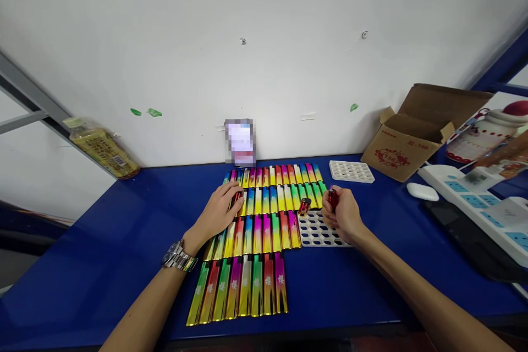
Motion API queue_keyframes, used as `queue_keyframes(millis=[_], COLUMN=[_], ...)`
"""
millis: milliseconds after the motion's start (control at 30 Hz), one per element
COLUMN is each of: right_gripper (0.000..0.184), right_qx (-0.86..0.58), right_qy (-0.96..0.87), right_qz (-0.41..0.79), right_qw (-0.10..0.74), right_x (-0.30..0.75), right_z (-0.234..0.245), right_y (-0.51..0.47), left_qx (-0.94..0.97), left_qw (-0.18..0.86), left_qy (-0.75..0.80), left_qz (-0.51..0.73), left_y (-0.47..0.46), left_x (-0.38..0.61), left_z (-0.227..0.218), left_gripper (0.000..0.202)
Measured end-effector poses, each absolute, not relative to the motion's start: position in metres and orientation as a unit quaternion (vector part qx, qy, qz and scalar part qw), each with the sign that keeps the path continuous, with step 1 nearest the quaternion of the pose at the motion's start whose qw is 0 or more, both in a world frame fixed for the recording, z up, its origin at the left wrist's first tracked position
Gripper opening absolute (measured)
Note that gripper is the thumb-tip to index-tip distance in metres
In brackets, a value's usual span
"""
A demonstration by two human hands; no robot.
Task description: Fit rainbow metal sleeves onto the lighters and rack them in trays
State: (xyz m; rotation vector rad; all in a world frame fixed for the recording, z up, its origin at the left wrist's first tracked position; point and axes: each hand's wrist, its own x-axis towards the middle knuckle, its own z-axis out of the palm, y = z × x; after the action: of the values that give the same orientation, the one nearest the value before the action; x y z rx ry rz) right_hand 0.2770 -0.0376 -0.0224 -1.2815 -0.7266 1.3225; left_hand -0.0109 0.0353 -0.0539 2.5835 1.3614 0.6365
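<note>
My left hand, with a metal watch at the wrist, is over the left part of the lighter rows. Its thumb and fingers close around a shiny red piece that looks like a lighter, mostly hidden. In my right hand a red lighter is gripped upright, with a faint flame-like glow at its top. Below that hand lies a white tray with oval holes. Another red lighter is at the tray's upper left corner. Several rows of shiny, multicoloured lighters lie side by side.
A phone leans on the wall. A second white tray lies near an open cardboard box. At right are a power strip, a white case and a black flat object. A drink bottle leans at left.
</note>
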Motion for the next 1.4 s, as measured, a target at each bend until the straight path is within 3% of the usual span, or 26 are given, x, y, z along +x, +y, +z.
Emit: queue_keyframes(millis=[267, 400, 533, 633, 733, 1200, 1400], right_gripper=[0.04, 0.032, 0.031, 0.028, 0.025, 0.025, 0.013], right_qx=[-0.496, -0.44, -0.49, -0.491, -0.49, -0.541, -0.523], right_qy=[-0.415, -0.522, -0.578, -0.569, -0.58, -0.675, -0.645], right_qz=[0.521, 0.442, 0.32, 0.329, 0.345, 0.195, -0.022], right_qw=[0.557, 0.582, 0.568, 0.572, 0.552, 0.463, 0.557], right_x=[0.287, 0.298, 0.309, 0.311, 0.308, 0.305, 0.287], right_z=[-0.032, -0.033, -0.036, -0.044, -0.05, -0.045, -0.014], right_y=[-0.038, -0.036, -0.037, -0.04, -0.044, -0.051, -0.08], left_qx=[0.86, 0.861, 0.863, 0.864, 0.864, 0.86, 0.86], left_qw=[0.079, 0.077, 0.078, 0.076, 0.076, 0.089, 0.093], left_qy=[0.457, 0.456, 0.454, 0.45, 0.452, 0.458, 0.459], left_qz=[0.215, 0.211, 0.208, 0.212, 0.211, 0.207, 0.203], left_y=[0.035, 0.035, 0.035, 0.036, 0.036, 0.034, 0.033], left_x=[-0.011, -0.01, -0.011, -0.011, -0.011, -0.01, -0.009], left_z=[-0.054, -0.053, -0.054, -0.055, -0.055, -0.053, -0.051], left_gripper=[0.035, 0.037, 0.037, 0.037, 0.037, 0.037, 0.038])
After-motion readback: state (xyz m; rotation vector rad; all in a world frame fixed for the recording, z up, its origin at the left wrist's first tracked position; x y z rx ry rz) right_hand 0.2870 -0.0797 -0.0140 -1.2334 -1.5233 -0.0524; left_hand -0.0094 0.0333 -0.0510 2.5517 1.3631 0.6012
